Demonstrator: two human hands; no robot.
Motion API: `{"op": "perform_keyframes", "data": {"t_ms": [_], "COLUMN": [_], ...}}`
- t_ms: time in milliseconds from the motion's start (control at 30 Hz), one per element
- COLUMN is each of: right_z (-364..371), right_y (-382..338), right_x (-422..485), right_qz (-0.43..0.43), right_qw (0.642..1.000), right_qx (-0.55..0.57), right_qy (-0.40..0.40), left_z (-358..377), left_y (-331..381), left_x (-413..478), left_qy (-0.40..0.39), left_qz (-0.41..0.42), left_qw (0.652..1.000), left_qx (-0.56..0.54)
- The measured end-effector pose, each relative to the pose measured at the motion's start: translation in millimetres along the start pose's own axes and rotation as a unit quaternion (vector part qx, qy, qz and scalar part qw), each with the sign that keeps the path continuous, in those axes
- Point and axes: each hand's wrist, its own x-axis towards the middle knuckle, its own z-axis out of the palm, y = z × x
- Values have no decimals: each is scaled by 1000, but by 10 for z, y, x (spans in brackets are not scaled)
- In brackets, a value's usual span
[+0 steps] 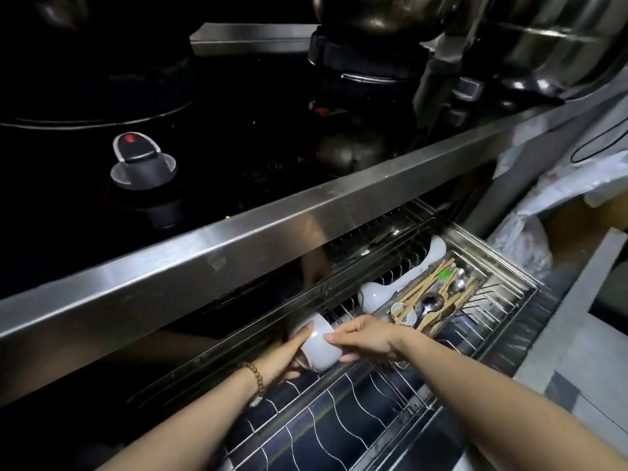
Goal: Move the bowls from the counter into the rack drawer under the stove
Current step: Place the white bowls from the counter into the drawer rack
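A stack of white bowls (317, 345) lies on its side above the pulled-out wire rack drawer (343, 413) under the stove. My left hand (287, 356), with a bead bracelet on the wrist, cups the stack from below and from the left. My right hand (365, 338) grips it from the right, thumb on top. More white bowls (377, 294) stand on edge further back in the rack, and another white bowl (438, 248) sits near the drawer's far end.
A cutlery tray (438, 300) with chopsticks and spoons sits in the drawer's right part. The steel counter edge (272, 232) overhangs the drawer. A dark cooktop with a pressure cooker lid (142, 164) and pots (370, 45) lies above. Plastic bags (523, 239) are at the right.
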Motion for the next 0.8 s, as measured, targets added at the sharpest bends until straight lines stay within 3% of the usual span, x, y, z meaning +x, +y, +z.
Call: {"op": "perform_keyframes", "data": {"t_ms": [300,500,800], "right_z": [-84,-37,59], "right_y": [119,32,-165], "right_x": [110,-17,-937], "right_qz": [-6,-39,-112], "right_qw": [1000,990,965], "right_qx": [-15,-112,-148], "right_qy": [23,81,185], "left_z": [144,151,130], "left_y": [42,83,358], "left_x": [66,-101,-804], "left_qy": [87,93,61], "left_qz": [43,69,95], "left_qw": [986,984,990], "left_qx": [134,139,90]}}
